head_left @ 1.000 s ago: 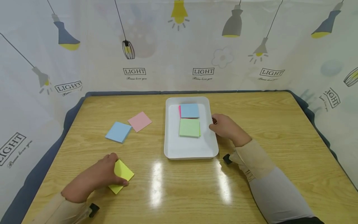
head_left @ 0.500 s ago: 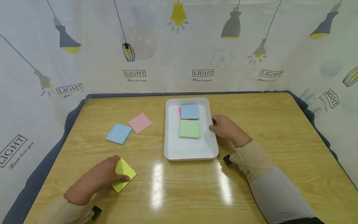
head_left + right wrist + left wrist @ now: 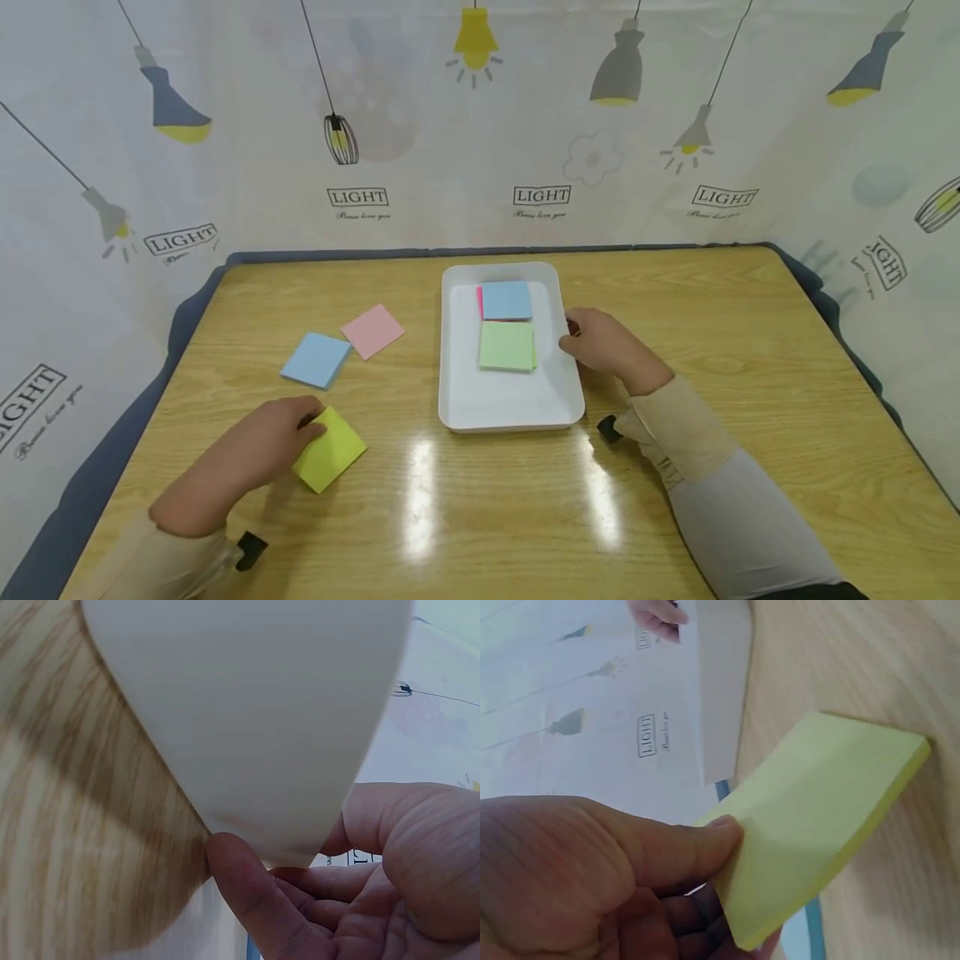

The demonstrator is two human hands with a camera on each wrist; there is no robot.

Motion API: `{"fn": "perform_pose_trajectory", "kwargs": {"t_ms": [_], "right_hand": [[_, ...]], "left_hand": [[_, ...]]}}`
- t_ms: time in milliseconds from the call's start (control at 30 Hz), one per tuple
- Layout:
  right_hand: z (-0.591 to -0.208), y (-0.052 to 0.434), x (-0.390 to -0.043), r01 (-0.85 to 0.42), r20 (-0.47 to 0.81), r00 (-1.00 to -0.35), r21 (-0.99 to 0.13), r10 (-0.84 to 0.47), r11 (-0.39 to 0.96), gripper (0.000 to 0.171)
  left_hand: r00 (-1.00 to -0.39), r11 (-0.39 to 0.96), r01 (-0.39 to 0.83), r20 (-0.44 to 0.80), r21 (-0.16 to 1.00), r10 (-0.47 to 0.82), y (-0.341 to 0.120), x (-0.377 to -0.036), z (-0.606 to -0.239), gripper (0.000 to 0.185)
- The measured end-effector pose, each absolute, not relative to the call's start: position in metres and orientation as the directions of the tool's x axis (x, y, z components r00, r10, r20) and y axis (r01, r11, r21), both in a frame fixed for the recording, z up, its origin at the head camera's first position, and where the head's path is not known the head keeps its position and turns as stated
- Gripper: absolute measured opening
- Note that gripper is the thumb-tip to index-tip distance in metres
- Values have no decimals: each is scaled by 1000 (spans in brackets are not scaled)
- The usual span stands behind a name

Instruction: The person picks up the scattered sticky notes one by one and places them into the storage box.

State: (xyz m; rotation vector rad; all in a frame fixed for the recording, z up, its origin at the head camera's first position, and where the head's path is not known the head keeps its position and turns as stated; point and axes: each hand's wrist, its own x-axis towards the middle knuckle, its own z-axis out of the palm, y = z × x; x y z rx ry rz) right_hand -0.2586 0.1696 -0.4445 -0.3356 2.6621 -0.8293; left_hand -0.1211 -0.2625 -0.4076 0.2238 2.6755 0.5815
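Since the earlier frames, the yellow sticky-note pad (image 3: 330, 449) had been raised off the worktop (image 3: 750, 375) at its near edge and shifted slightly away from the person, tilted in the left hand (image 3: 247, 454); the right hand (image 3: 603, 346) and the white tray (image 3: 461, 404) had stayed in place. Left hand: thumb on the pad's top face and fingers beneath it, pinching one corner, as the left wrist view showed with the yellow pad (image 3: 817, 817) angled above the wood. Right hand: fingers curled against the tray's right rim, thumb on the rim edge, gripping it; the right wrist view showed the tray's outer wall (image 3: 255, 712) pressed against the fingertips (image 3: 232, 870). Tray contents: one blue pad (image 3: 507, 300) at the far end, lying over a pink pad (image 3: 480, 302) of which only the left edge showed, and one green pad (image 3: 507, 346) just nearer, close to the blue one. Worktop, left of the tray: one pink pad (image 3: 372, 331) and one blue pad (image 3: 316, 360), corners nearly touching, both well apart from the held yellow pad. Surround: a white curtain (image 3: 450, 167) printed with lamps and the word LIGHT.
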Motion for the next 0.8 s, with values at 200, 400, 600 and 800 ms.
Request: {"fn": "perform_pose_trajectory", "kwargs": {"t_ms": [200,400,600,800], "right_hand": [[-444,169,-259,-121,-247,-916,-580,-316,806,11],[-445,171,-260,-127,-242,-917,-579,-318,806,11],[-444,171,-259,-117,-251,-914,-593,-320,796,13],[-445,172,-260,-109,-258,-912,-599,-320,793,14]], "left_hand": [[-942,869,56,-263,491,209,-257,-130,-390,13],[-984,847,37,-127,531,122,-238,-140,-378,25],[-992,797,14,-93,604,88,-213,-153,-372,31],[-987,709,9,-107,705,119,-185,-171,-372,26]]}}
